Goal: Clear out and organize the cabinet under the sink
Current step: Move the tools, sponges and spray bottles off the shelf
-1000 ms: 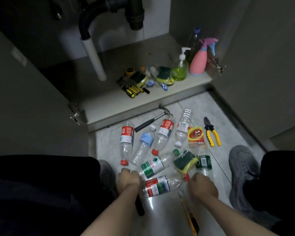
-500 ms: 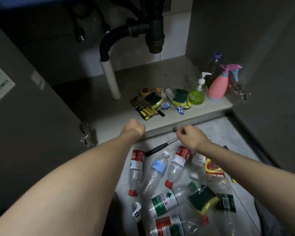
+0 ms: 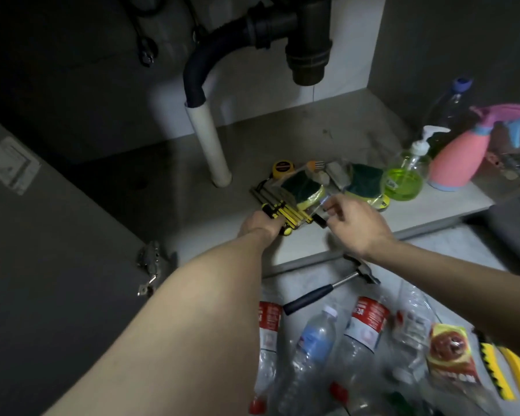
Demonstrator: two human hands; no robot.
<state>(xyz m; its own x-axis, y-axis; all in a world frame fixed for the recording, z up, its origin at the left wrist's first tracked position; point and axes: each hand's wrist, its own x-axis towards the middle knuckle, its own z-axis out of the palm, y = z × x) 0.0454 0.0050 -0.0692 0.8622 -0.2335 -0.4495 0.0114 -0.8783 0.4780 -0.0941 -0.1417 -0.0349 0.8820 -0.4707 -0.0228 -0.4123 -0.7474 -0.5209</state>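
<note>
on cabinet floor [image 3: 312,139]: left hand [image 3: 260,225] grips striped yellow-black screwdrivers [image 3: 282,210].

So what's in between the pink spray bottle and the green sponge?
The soap pump bottle with green liquid stands between the pink spray bottle and the green sponge, seen from the head view.
</note>
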